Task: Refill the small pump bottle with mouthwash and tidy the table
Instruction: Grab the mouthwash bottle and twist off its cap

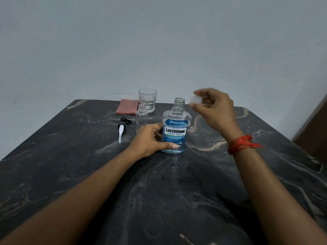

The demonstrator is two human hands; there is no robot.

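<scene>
Our left hand (pixel 150 138) clamps the open mouthwash bottle (pixel 176 131) mid-surface; our right hand (pixel 215 110) pinches its white cap (pixel 196 99). The small pump bottle (pixel 141 119) stands at ten o'clock, just beside it. Its narrow neck invites spills when we pour.

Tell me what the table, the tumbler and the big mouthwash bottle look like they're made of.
Table: probably polished dark stone, maybe marble, judging by its pale veins and soft sheen. Tumbler: clear glass by its look, with thick see-through walls and a heavy base. Mouthwash bottle: likely clear plastic, thin walls showing blue liquid, with a glossy paper or film label.
</scene>
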